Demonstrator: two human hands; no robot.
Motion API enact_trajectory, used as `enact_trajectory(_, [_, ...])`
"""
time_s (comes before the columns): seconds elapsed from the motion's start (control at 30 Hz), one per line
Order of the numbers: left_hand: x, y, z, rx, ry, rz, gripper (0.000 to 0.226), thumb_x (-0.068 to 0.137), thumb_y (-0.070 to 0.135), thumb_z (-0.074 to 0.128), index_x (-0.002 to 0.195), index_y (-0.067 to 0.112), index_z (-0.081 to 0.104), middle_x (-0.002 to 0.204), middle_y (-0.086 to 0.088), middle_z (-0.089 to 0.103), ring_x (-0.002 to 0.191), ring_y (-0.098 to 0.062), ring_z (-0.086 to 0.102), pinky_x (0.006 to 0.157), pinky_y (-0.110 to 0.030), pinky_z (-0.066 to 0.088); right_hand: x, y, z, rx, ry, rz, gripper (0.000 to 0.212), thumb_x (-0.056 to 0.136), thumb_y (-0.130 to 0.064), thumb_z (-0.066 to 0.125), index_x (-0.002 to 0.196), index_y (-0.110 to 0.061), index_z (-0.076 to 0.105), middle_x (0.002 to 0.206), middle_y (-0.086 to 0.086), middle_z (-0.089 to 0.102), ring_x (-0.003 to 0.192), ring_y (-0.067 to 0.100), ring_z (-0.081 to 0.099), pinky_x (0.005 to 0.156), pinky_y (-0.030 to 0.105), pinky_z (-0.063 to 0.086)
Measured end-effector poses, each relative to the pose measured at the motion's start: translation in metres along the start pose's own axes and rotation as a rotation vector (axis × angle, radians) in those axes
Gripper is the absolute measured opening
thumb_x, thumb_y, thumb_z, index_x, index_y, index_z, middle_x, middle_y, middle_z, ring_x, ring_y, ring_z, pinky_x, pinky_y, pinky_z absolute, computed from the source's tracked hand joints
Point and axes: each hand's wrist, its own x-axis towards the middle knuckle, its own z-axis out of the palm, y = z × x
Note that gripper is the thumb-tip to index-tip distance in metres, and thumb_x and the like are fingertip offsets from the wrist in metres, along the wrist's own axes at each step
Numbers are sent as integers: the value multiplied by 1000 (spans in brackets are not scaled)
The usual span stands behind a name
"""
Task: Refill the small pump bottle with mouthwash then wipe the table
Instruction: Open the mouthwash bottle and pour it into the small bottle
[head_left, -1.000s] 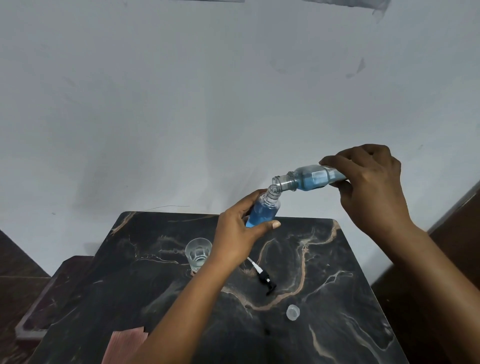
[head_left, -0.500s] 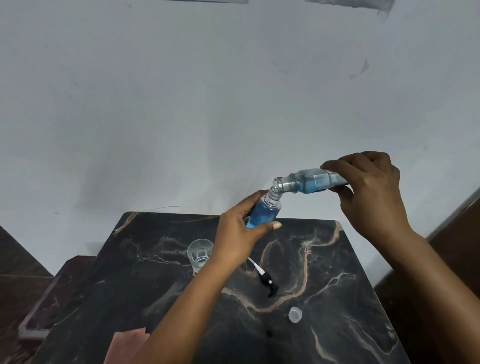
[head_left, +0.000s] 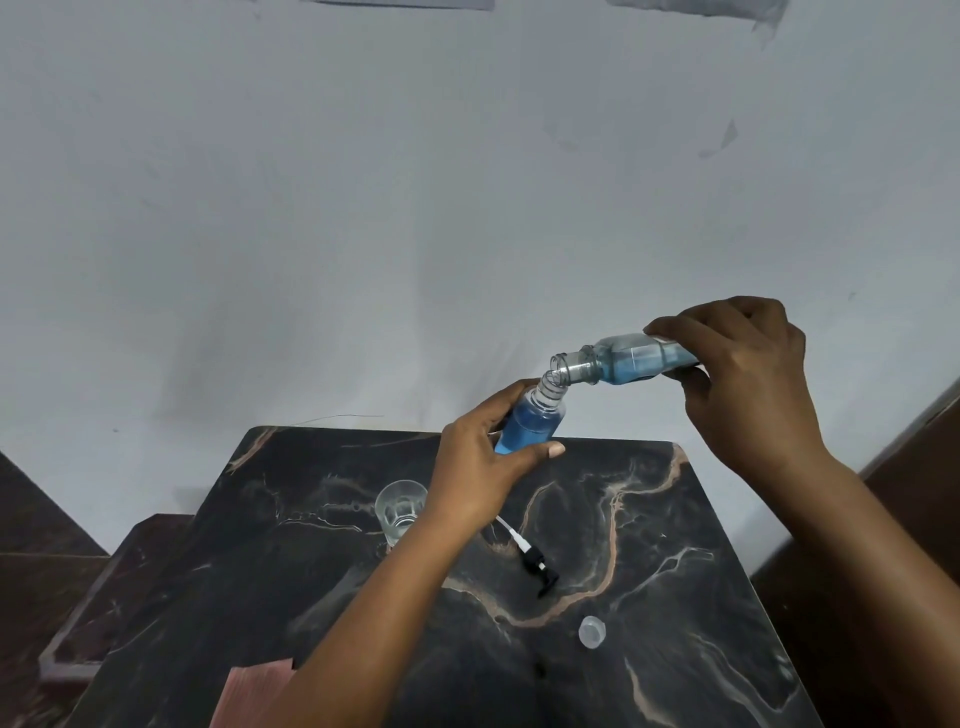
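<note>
My left hand grips the small clear pump bottle, tilted and mostly full of blue liquid, its threaded neck open. My right hand holds the mouthwash bottle nearly horizontal above the table's far edge, its open mouth touching the small bottle's neck. Blue mouthwash fills the lower part of the tipped bottle. The black pump head with its white tube lies on the dark marble table. A clear cap lies near it.
A small empty glass stands on the table just left of my left forearm. A pinkish cloth lies at the table's near left edge. A grey wall rises behind; dark floor lies on both sides.
Both bottles sit a little lower in view than before, and the mouthwash bottle's mouth has stayed against the small bottle's neck. The small bottle stays mostly full.
</note>
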Motion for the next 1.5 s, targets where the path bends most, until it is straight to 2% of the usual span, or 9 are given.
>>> enact_trajectory(0.53, [-5, -2, 5, -39, 14, 8, 61, 75, 25, 84, 109, 66, 55, 112, 30, 67, 107, 3, 64, 85, -11, 50, 1, 2, -5, -20, 22, -35, 40, 75, 7, 72, 107, -16, 72, 101, 6, 68, 104, 42, 51, 81, 47, 36])
enact_trajectory(1.0, [-10, 3, 5, -50, 23, 10, 60, 75, 26, 83, 109, 66, 56, 112, 31, 67, 108, 4, 64, 87, -15, 51, 1, 0, -10, -11, 23, -52, 38, 75, 6, 72, 107, -16, 72, 101, 5, 68, 104, 41, 51, 81, 47, 36])
enact_trajectory(1.27, [-12, 4, 5, -59, 25, 13, 60, 76, 25, 83, 109, 67, 56, 111, 34, 66, 106, 8, 63, 82, -6, 47, 1, -1, -11, -16, 26, -56, 38, 75, 6, 72, 107, -16, 72, 100, 5, 68, 104, 42, 51, 82, 48, 36])
enact_trajectory(1.5, [-12, 3, 4, -59, 30, 8, 60, 75, 26, 83, 110, 66, 56, 112, 33, 66, 107, 7, 63, 83, -8, 48, 1, -2, -9, -20, 30, -57, 38, 76, 6, 72, 107, -16, 72, 100, 4, 68, 105, 41, 50, 81, 47, 36])
